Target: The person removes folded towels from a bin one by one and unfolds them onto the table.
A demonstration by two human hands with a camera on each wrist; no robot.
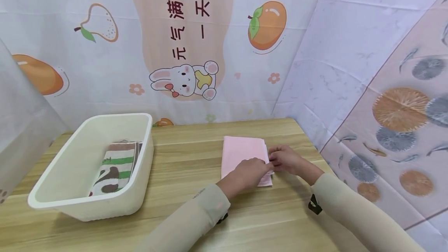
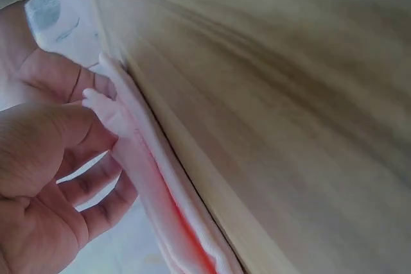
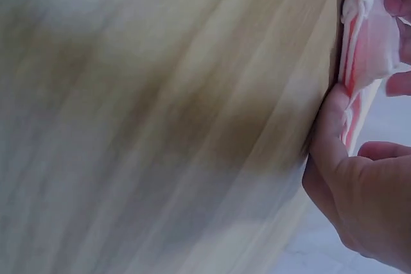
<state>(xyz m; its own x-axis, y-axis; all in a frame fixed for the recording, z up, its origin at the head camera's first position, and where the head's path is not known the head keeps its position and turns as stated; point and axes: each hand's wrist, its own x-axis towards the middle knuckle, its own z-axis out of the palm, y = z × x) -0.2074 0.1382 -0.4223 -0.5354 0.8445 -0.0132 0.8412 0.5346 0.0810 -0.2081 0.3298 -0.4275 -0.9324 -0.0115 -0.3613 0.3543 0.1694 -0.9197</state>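
Note:
A folded pink towel (image 1: 241, 151) lies on the right half of the table, its layered edge turned toward the right. With thumb and forefinger, my left hand (image 1: 250, 174) pinches an upper layer at the near right part of the towel. That layer stands slightly lifted in the left wrist view, where the pinching left hand (image 2: 45, 171) shows plainly. My right hand (image 1: 288, 161) is at the towel's right edge. One digit of the right hand (image 3: 369, 190) touches the edge low by the tabletop; whether its fingers pinch the cloth is hidden.
On the left of the table stands a white plastic basin (image 1: 148, 158). Inside it lies a folded cloth (image 1: 117, 166) with brown, green and white patterning. Patterned curtains (image 1: 245, 81) hang behind the table and along its right side.

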